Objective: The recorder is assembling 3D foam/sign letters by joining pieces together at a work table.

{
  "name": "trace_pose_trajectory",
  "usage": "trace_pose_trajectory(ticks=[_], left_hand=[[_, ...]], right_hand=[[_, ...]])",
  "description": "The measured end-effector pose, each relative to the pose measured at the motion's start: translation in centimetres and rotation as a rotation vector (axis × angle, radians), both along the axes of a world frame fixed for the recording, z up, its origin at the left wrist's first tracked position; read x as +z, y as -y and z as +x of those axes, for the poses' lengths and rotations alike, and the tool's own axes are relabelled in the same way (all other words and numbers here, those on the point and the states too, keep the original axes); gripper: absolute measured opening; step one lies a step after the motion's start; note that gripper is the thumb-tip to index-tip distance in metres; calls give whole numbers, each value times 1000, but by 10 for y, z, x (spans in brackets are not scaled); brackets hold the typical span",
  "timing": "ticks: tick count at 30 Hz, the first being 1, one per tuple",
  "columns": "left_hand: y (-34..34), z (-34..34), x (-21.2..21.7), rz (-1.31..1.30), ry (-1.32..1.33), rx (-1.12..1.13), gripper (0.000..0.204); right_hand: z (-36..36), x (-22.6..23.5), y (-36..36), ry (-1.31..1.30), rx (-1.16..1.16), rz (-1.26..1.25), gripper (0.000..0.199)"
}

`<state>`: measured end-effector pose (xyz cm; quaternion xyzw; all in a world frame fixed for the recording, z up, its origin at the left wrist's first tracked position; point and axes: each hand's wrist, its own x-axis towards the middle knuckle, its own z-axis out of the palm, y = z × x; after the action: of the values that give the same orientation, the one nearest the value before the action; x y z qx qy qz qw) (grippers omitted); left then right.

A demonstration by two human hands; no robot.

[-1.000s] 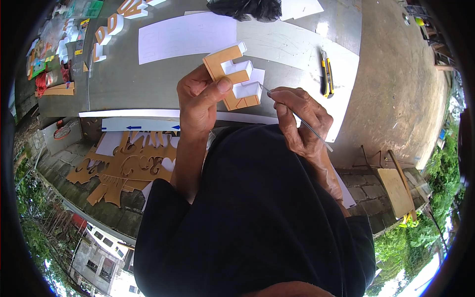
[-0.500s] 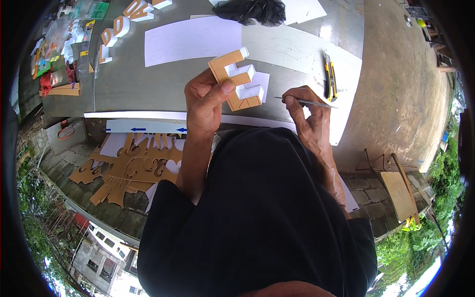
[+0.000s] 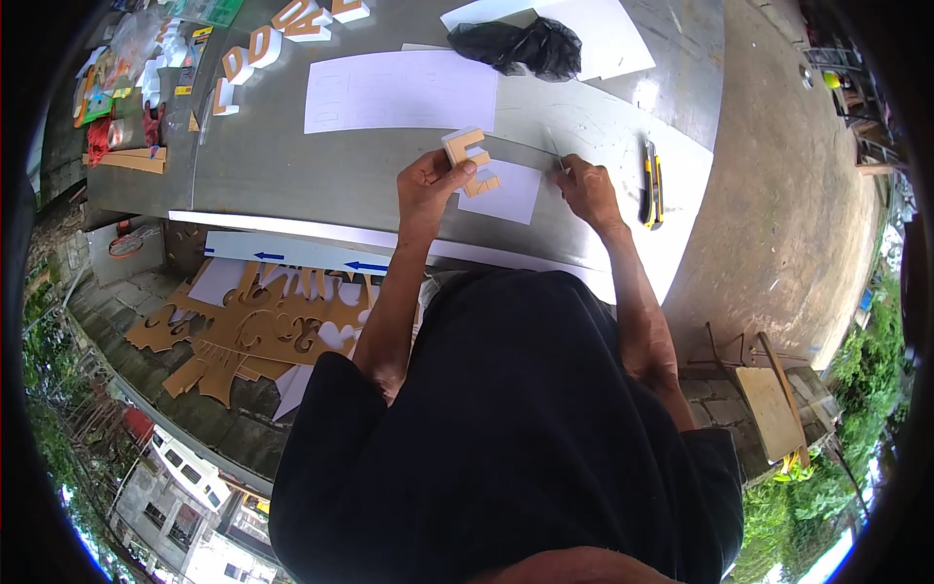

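Note:
My left hand [image 3: 426, 193] grips a small cardboard letter [image 3: 470, 164], brown on its face with white side walls. The thumb presses on the brown face, and the letter is above a small white paper sheet [image 3: 511, 195]. To the right of it, my right hand [image 3: 592, 197] is closed around a thin metal tool [image 3: 556, 143], whose slim end sticks up past the fingers. The tool's exact kind is too small to make out. It is apart from the letter. Right of that hand, a yellow and black box cutter [image 3: 652, 185] lies on the table.
Several finished cardboard letters [image 3: 265, 47] stand at the far left of the metal table [image 3: 263, 161]. Beyond my hands are a large paper sheet [image 3: 399, 92] and a crumpled black plastic bag [image 3: 520, 49]. Cut cardboard scraps [image 3: 243, 326] are piled below the table's near edge.
Both hands have moved farther out over the table, with the letter turned more upright. The metal tool has swung from lying sideways to pointing away from me.

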<state>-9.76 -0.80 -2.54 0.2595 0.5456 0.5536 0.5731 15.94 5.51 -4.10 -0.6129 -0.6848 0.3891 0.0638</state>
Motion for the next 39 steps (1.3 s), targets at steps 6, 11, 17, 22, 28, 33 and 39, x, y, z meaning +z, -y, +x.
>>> trace_pose_trajectory(ticks=[6, 11, 17, 22, 28, 33, 39], left_hand=[[4, -6, -8, -24, -130, -9, 34], [-1, -6, -7, 47, -361, 61, 36], [-5, -10, 18, 245, -709, 120, 43], [-7, -16, 42, 313, -855, 111, 45], [-9, -18, 50, 359, -842, 104, 46], [-5, -21, 23, -9, -124, 93, 45], [0, -42, -5, -124, 151, 166, 42]], right_hand=[[-26, -5, -33, 159, 145, 150, 23], [-41, -5, -57, 173, 165, 238, 23], [-51, 3, -71, 59, 121, 220, 21], [-56, 10, -69, -86, 85, 93, 20], [-58, -3, -71, -77, 84, 99, 23], [-76, -11, -81, 102, 217, 269, 22], [-104, -1, -107, 186, 296, 321, 23]])
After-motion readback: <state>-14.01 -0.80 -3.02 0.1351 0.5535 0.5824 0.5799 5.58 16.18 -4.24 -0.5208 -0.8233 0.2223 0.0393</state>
